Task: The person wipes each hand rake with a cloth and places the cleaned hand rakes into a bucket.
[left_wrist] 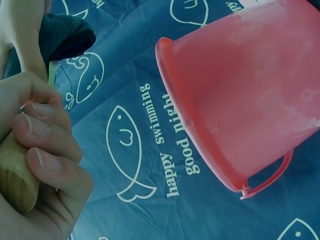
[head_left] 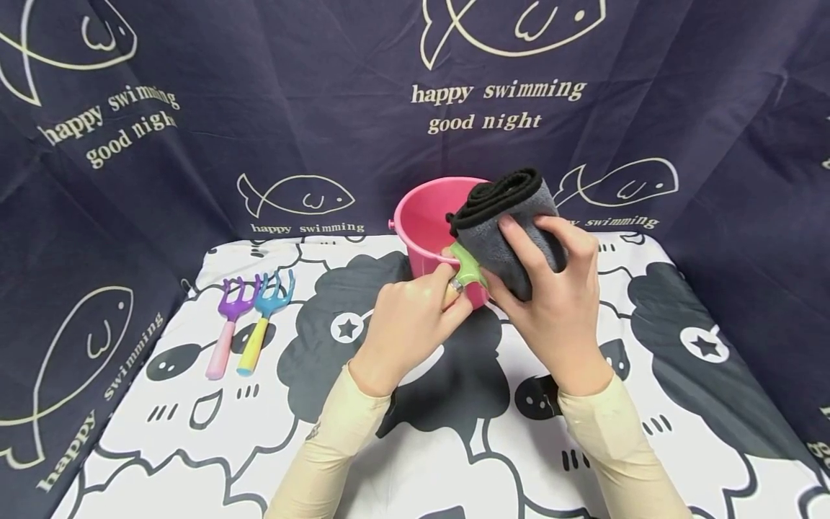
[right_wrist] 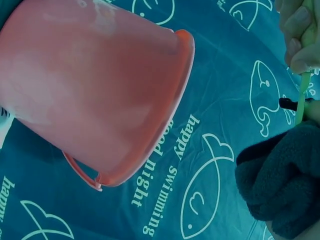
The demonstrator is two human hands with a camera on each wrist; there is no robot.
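My left hand (head_left: 415,310), fingers curled tight, grips the pale wooden handle of a short green-headed hand tool (head_left: 468,267), its head angled toward my other hand. My right hand (head_left: 558,295) clasps a thick, folded plush grey cloth with black edging (head_left: 486,249), thumb underneath and fingers spread over its side. The tool's green head lies between my two hands, close against the cloth's lower edge. Just beyond both hands stands a glossy pink plastic bucket (head_left: 428,209), partly hidden behind them. Well to the left of my left hand, a purple fork with a pink handle (head_left: 229,323) and a blue fork with a yellow handle (head_left: 262,321) lie side by side on a cartoon-printed sheet (head_left: 194,483).
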